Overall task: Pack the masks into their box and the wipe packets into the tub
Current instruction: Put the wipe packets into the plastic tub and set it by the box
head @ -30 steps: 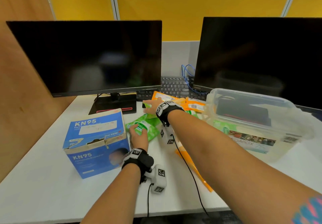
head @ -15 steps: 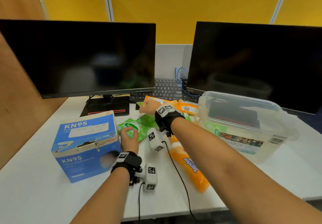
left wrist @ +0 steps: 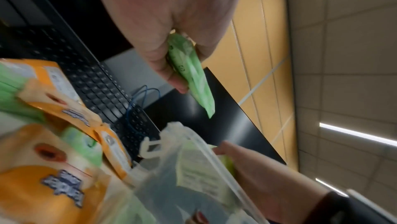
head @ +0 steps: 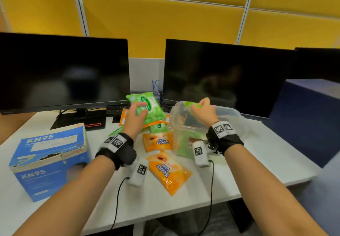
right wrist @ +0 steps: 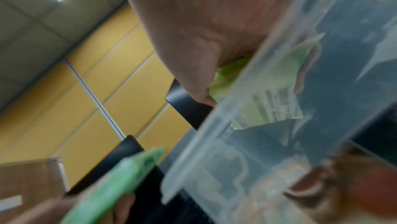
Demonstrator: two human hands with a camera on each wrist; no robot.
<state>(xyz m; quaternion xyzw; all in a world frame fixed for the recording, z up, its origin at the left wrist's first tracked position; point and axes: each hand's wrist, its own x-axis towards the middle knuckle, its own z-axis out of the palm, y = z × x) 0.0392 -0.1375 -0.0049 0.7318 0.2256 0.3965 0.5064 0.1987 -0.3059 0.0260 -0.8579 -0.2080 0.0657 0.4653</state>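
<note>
Both my hands have lifted off the desk (head: 248, 164) since a moment ago, each now carrying a green packet. Clear tub (head: 237, 118) stands toward the desk's right side, open-topped; my right hand (head: 202, 113) pinches a pale green packet (right wrist: 266, 90) over its near-left rim. Blue KN95 box (head: 49, 160) sits by the left front edge, its top flaps torn. My left hand (head: 135, 120) grips a bright green packet (head: 147, 107) above the orange packets (head: 168, 172) mid-desk; bare desk lies along the front edge.

Bare forearms wear black wrist straps (head: 117, 153) carrying white tagged camera pods (head: 200, 153) with black cables.
</note>
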